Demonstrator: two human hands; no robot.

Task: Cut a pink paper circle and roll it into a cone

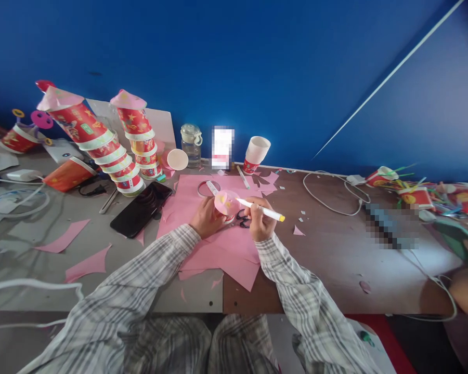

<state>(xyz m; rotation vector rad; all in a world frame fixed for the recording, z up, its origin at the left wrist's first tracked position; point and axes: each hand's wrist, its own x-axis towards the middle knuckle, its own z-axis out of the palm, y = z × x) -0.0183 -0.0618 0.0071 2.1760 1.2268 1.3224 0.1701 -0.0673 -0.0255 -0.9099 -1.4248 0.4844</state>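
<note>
My left hand (206,218) is closed around a small round pink paper piece (226,202), holding it up over a sheet of pink paper (222,249). My right hand (259,224) grips a white marker with a yellow end (262,210), its tip touching the pink piece. Black-handled scissors (242,218) lie on the pink sheet just under both hands. Both sleeves are grey plaid.
A black phone (142,209) lies left of the pink sheet. Tilted stacks of red paper cups (101,145) stand behind it, with a jar (191,144) and an upturned cup (255,154). White cables (331,195), pink scraps and more cups (413,195) lie around.
</note>
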